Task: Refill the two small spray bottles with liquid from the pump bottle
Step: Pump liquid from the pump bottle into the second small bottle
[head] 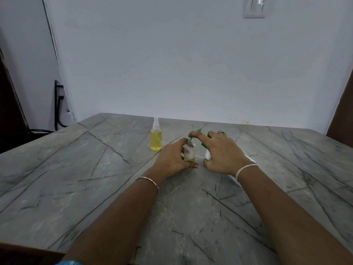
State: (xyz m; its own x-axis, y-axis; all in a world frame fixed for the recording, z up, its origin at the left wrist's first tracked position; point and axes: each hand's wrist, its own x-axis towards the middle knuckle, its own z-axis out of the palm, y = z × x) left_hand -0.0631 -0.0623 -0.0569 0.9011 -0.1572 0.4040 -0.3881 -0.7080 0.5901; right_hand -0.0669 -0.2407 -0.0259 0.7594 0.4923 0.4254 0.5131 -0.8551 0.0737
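Most of the white plastic pump bottle with a green pump head [207,155] is hidden under the right hand [223,152] wrapped over it. Only the green spout, a strip of green collar and slivers of white body show, so its fill level cannot be told. The right forefinger covers the spot where the spout reaches the mouth of the small clear uncapped bottle [189,153], so contact there cannot be told. The left hand [172,157] gripping that bottle hides its left side and base. The white wall switch plate [254,8] is cut by the top edge, and a blue sleeve [69,262] by the bottom edge.
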